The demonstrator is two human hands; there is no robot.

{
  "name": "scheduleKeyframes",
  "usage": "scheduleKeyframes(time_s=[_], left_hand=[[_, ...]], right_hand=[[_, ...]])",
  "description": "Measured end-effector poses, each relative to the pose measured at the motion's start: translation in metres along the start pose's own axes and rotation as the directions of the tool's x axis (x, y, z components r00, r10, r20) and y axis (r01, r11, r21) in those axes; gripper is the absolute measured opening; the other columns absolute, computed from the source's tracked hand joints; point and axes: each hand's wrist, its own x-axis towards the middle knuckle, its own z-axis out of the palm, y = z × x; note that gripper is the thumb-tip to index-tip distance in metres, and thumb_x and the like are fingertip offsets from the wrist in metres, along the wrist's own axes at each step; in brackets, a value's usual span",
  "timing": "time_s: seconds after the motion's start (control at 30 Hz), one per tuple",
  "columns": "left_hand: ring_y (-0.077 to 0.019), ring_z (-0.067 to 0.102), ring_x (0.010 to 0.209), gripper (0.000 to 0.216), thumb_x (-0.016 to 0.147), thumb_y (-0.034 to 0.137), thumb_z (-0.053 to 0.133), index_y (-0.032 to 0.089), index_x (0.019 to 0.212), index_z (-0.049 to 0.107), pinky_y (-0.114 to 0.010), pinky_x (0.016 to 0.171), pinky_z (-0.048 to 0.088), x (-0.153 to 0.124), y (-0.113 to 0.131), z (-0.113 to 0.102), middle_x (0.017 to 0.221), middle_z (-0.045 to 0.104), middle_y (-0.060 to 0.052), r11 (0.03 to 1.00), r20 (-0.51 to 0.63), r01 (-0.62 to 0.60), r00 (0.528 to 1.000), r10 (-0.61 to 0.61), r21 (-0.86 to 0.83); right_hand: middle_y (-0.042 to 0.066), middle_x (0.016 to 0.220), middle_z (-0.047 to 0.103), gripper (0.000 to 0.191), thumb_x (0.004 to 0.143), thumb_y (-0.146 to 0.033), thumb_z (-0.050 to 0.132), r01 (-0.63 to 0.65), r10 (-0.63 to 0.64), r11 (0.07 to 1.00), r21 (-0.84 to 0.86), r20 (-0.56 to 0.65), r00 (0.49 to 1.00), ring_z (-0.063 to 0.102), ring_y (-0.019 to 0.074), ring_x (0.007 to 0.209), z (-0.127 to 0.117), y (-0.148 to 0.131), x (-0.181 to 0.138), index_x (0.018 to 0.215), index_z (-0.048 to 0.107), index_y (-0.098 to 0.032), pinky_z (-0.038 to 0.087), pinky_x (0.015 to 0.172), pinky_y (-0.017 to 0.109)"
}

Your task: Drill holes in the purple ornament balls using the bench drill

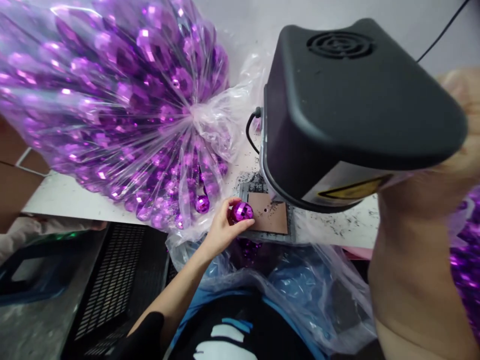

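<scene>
At the left edge of the brown plate, the left hand is pinching a faceted purple ball; the right hand is lying partly hidden behind the black device, its grip impossible to tell. A loosening pinch could be sending the ball off the table.

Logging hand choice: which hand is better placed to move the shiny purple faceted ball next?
Probably the left hand: it holds the ball; the right hand seems busy with the bulky black plastic device.

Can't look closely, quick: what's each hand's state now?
Left hand: closed on a purple faceted ball.
Right hand: at the black device; partly hidden, so grip can't be told.
</scene>
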Motion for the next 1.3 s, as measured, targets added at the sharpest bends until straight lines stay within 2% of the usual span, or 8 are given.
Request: scheduleKeyframes(time_s=[0.1,0.3,0.4,0.53,0.67,0.97,1.13,1.3], left_hand=[[-0.0178,0.063,0.092,0.053,0.078,0.045,0.076,0.021,0.119,0.054,-0.028,0.077,0.050,0.007,-0.004,0.005,0.111,0.065,-0.006,0.998,0.041,-0.014,0.999,0.011,0.058],[-0.0204,0.063,0.095,0.042,0.087,0.044,0.068,0.022,0.122,0.062,-0.032,0.081,0.049,0.017,0.000,0.008,0.113,0.068,-0.005,0.952,0.156,-0.141,0.983,0.101,0.272],[-0.0204,0.064,0.091,0.037,0.086,0.041,0.069,0.020,0.116,0.064,-0.033,0.081,0.050,0.022,0.001,0.017,0.106,0.069,-0.005,0.892,0.143,-0.204,0.977,0.159,0.404],[-0.0189,0.064,0.084,0.030,0.086,0.041,0.070,0.019,0.105,0.063,-0.031,0.076,0.050,0.028,0.003,0.030,0.094,0.069,-0.004,0.821,0.134,-0.292,0.956,0.261,0.491],[-0.0213,0.064,0.094,0.030,0.087,0.042,0.069,0.020,0.107,0.064,-0.034,0.086,0.050,0.033,0.002,0.042,0.100,0.071,-0.005,0.753,0.135,-0.398,0.911,0.388,0.524],[-0.0229,0.062,0.095,0.024,0.085,0.034,0.072,0.020,0.101,0.063,-0.036,0.086,0.047,0.036,-0.016,0.070,0.097,0.069,-0.005,0.714,-0.002,-0.414,0.864,0.503,0.565],[-0.0239,0.059,0.092,0.014,0.089,0.030,0.063,0.019,0.097,0.060,-0.043,0.093,0.043,0.032,-0.016,0.074,0.093,0.066,-0.006,0.661,0.024,-0.407,0.861,0.508,0.630],[-0.0253,0.058,0.096,0.024,0.086,0.039,0.067,0.020,0.098,0.059,-0.050,0.107,0.037,0.037,-0.018,0.073,0.092,0.064,-0.005,0.664,0.046,-0.398,0.876,0.481,0.633]], right_hand=[[-0.002,0.063,0.016,0.047,0.097,-0.032,0.047,0.025,-0.024,0.999,0.022,-0.047,0.999,0.022,0.0025,0.060,0.003,-0.002,0.001,0.061,0.019,-0.018,0.015,0.063,0.026],[-0.002,0.063,0.023,0.050,0.096,-0.052,0.041,0.008,-0.007,1.000,0.023,-0.053,0.999,0.022,0.0041,0.061,0.003,-0.003,0.000,0.063,0.028,-0.017,0.018,0.062,0.027],[-0.002,0.064,0.024,0.048,0.097,-0.051,0.040,-0.003,0.004,1.000,0.026,-0.041,0.999,0.023,0.0043,0.062,0.002,-0.004,0.000,0.064,0.028,-0.017,0.019,0.062,0.026],[-0.002,0.064,0.023,0.047,0.098,-0.047,0.040,-0.001,0.001,0.999,0.036,-0.027,1.000,0.022,0.0038,0.061,0.002,-0.005,-0.001,0.064,0.028,-0.017,0.019,0.061,0.026],[-0.002,0.064,0.023,0.046,0.099,-0.046,0.038,0.007,-0.006,0.999,0.045,-0.021,1.000,0.022,0.0032,0.062,0.002,-0.006,-0.002,0.066,0.029,-0.015,0.019,0.062,0.025],[-0.003,0.065,0.024,0.045,0.100,-0.046,0.037,0.003,-0.002,0.999,0.040,-0.014,1.000,0.022,0.0029,0.063,0.000,-0.004,-0.003,0.068,0.031,-0.015,0.018,0.062,0.024],[-0.002,0.066,0.024,0.043,0.099,-0.043,0.038,-0.010,0.011,0.999,0.045,-0.018,1.000,0.022,0.0034,0.063,0.000,-0.004,-0.003,0.067,0.030,-0.015,0.019,0.063,0.025],[-0.002,0.065,0.024,0.046,0.100,-0.046,0.036,-0.014,0.015,1.000,0.009,-0.023,1.000,0.022,0.0026,0.063,0.001,-0.005,-0.003,0.067,0.029,-0.015,0.019,0.063,0.025]])
